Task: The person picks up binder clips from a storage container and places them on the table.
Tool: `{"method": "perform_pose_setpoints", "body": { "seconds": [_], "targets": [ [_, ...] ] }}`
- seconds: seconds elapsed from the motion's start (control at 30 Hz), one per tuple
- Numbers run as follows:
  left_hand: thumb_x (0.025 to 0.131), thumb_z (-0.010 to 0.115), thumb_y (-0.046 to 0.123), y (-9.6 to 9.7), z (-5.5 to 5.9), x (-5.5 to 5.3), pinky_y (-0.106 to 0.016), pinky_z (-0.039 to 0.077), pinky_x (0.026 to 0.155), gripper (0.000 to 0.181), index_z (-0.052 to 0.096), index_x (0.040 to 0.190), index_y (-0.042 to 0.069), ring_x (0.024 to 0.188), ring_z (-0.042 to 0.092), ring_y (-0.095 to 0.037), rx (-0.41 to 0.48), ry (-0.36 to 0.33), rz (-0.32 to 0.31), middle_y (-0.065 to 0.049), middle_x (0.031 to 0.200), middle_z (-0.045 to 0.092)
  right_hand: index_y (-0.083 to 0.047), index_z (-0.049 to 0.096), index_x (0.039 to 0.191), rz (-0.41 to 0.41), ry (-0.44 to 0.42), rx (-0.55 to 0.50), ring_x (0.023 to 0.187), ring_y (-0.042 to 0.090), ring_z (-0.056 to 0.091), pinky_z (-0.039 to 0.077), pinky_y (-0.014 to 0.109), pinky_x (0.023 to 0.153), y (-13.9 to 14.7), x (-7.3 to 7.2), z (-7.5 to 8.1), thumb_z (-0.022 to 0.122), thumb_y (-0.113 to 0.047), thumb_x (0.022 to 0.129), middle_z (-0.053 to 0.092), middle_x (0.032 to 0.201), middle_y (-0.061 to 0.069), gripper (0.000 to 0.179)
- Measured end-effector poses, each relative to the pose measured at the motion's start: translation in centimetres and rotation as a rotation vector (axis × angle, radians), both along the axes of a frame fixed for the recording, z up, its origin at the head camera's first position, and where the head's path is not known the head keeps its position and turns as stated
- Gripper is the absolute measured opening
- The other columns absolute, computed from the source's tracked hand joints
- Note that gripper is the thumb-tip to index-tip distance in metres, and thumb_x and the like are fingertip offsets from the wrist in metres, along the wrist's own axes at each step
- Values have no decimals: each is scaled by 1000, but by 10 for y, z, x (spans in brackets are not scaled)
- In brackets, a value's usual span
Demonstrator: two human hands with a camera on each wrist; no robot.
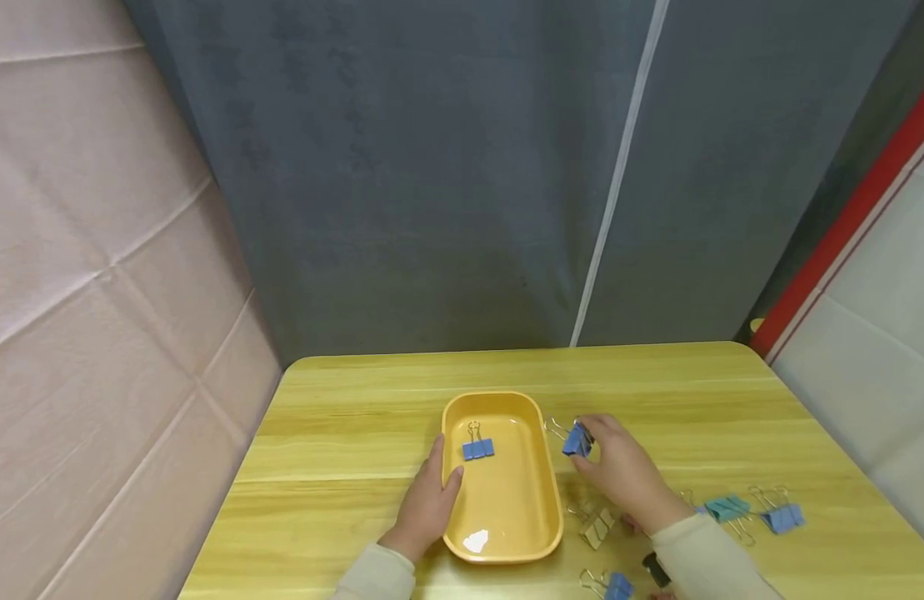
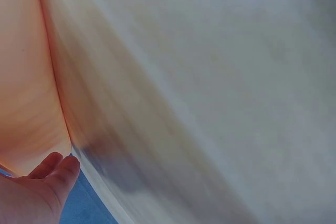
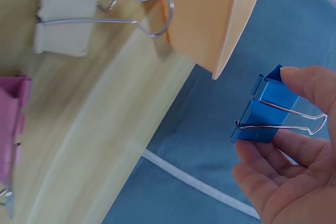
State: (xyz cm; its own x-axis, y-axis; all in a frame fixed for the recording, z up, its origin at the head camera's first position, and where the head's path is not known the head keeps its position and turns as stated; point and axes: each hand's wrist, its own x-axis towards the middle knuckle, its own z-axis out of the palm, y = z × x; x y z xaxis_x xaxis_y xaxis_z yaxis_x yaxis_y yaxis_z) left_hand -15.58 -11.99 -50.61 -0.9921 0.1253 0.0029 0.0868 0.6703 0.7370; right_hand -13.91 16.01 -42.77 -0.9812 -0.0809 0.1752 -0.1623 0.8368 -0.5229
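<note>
My right hand (image 1: 630, 471) pinches a blue binder clip (image 1: 577, 439) between thumb and fingertips, just right of a yellow tray (image 1: 547, 492). In the right wrist view the held clip's wire handles point toward the palm. With the thumb over the rim and the fingers along the outside wall, my left hand (image 1: 424, 508) grips the tray's left side. Inside the tray, toward its far end, lies another blue binder clip (image 1: 478, 450). The left wrist view shows the left fingertips (image 2: 65, 171) against the tray's outer wall.
Right of the tray lie a cream binder clip (image 1: 598, 528), a black one (image 1: 655, 569) and a blue one (image 1: 619, 587). Beyond the right forearm are a teal clip (image 1: 727, 508) and a blue clip (image 1: 783, 518). A pink clip (image 3: 9, 124) shows in the right wrist view. Grey-blue cloth (image 1: 432, 208) hangs behind the table.
</note>
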Motion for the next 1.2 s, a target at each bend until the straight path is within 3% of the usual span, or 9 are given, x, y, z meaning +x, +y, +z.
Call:
{"method": "perform_pose_setpoints", "body": {
  "seconds": [0.33,0.63,0.9,1.2],
  "targets": [
    [102,47,33,-1,1,0,-57,28,113,65,19,153,5,136,35,-44,3,-7,-7,-25,151,33,9,50,132,-31,-12,5,113,45,55,47,58,96,18,13,-7,76,-11,81,51,131,29,60],
    [101,47,33,0,2,1,-58,28,113,66,19,153,5,136,34,-45,8,-11,-2,-26,150,33,7,49,134,-69,-74,19,114,47,54,48,59,93,37,24,-8,75,-15,83,47,133,31,62],
    [101,47,31,0,2,1,-57,27,113,65,19,153,4,136,34,-44,7,-12,1,-24,151,32,9,51,131,-95,-38,48,111,50,54,47,62,91,50,32,-10,76,-14,81,51,128,32,61],
    [101,48,31,0,2,0,-57,28,112,65,20,153,4,136,35,-44,5,-6,-4,-24,151,33,10,48,133,-111,-93,27,115,52,50,46,63,90,63,38,-11,73,-16,83,47,131,34,62]
  ]
}}
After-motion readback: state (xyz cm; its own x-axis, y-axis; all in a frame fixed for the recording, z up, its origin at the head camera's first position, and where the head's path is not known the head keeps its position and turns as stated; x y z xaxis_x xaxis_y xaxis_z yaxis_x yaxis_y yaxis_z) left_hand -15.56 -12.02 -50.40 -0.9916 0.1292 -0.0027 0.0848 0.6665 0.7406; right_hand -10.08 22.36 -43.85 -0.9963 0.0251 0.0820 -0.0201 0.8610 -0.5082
